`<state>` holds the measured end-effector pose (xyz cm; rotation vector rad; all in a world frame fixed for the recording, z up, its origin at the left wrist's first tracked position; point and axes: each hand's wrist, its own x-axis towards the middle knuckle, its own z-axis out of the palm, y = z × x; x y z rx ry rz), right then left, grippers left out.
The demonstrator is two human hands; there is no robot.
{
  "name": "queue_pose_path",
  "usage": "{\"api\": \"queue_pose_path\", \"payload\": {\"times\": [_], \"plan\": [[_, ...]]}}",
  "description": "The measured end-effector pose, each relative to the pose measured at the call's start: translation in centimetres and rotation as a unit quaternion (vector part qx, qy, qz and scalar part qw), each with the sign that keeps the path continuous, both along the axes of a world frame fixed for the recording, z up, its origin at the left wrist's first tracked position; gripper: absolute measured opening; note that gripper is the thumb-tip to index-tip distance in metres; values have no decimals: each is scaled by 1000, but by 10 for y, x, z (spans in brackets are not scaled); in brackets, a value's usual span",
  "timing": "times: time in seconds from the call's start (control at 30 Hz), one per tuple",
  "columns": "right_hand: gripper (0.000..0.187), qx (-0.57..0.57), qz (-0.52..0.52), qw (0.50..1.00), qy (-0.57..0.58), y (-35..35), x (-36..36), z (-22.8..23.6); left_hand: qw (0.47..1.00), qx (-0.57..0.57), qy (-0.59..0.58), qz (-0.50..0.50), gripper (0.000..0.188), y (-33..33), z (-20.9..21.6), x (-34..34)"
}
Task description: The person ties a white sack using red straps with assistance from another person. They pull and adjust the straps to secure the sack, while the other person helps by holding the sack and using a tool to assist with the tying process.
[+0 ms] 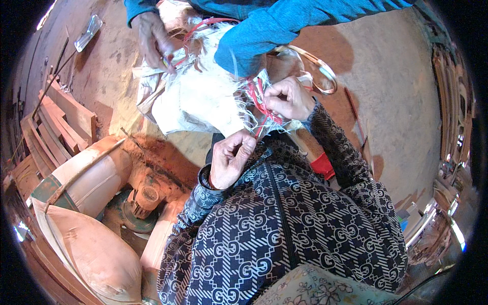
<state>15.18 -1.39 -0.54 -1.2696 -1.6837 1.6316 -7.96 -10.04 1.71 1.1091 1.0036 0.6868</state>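
Observation:
A white woven sack (188,99) with frayed, stringy edges lies across the middle in front of me. A red plastic strip (257,99) is bunched among the loose white fibres at its near right corner. My right hand (291,99) is closed, pinching the bunched strip between thumb and fingers. Lower down, my left hand (231,158) is also closed, with thumb and forefinger together on the strip's lower end by the sack's near edge. The exact tie is hidden by fibres and fingers.
Opposite, a co-worker's blue sleeve (274,33) crosses the sack; that person's hand (151,39) is at its far left. Full pale sacks (91,249) and a dusty motor (145,201) stand at lower left, wooden planks (66,117) beyond. A beige strap (325,71) loops at right.

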Motion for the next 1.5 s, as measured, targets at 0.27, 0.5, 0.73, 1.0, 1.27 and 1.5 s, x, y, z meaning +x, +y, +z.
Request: {"api": "queue_pose_path", "payload": {"times": [0.27, 0.5, 0.73, 1.0, 1.27, 1.5], "plan": [[28, -62, 2, 998, 23, 7, -2, 3, 1000, 4, 0, -1, 21, -3, 2, -6], [22, 5, 38, 999, -39, -9, 9, 0, 991, 90, 97, -27, 16, -2, 10, -3], [18, 25, -81, 996, -17, -9, 58, 1, 988, 128, 76, 31, 24, 35, 21, -22], [11, 94, -339, 931, -99, -33, 24, 61, 931, 230, 265, 103, 28, 120, -84, -56], [9, 276, -224, 914, -198, -35, -22, 67, 923, 323, 198, -70, 40, 195, -106, -25], [12, 279, -333, 855, -284, -54, -12, 80, 916, 319, 123, -209, 41, 241, -126, 31]]}}
